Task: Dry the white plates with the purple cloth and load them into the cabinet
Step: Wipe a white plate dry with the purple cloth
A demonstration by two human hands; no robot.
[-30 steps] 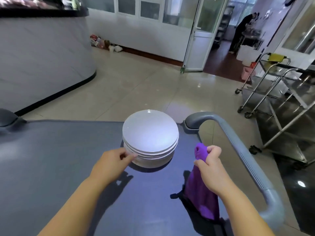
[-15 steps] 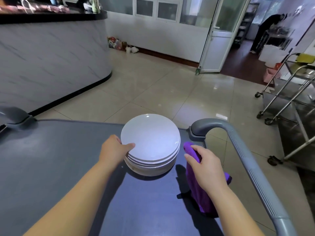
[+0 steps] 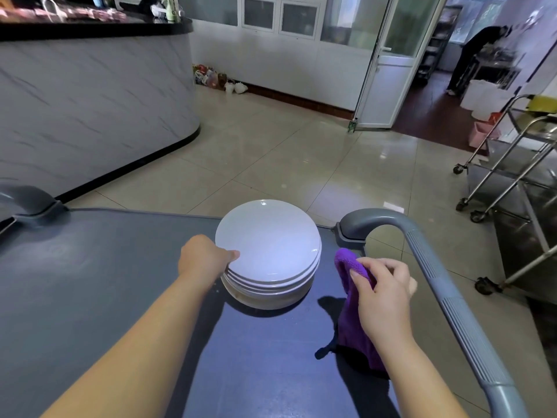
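A stack of several white plates (image 3: 268, 245) stands near the far edge of a grey cart top (image 3: 90, 297). My left hand (image 3: 205, 260) grips the left rim of the top plate, thumb on its upper face and fingers hidden under the rim. A purple cloth (image 3: 349, 315) hangs just right of the stack, pinched near its top by my right hand (image 3: 382, 294). The cloth's lower end touches the cart top. No cabinet is in view.
The cart's grey handle (image 3: 446, 297) arcs along the right side. Metal trolleys (image 3: 512, 188) stand at the right. A curved marble counter (image 3: 90, 101) is at the left, tiled floor ahead. Far back through an open door stands a person (image 3: 473, 55).
My left hand has closed on the rim of the top plate. My right hand has brought the cloth lower and nearer the stack. The view has tilted up.
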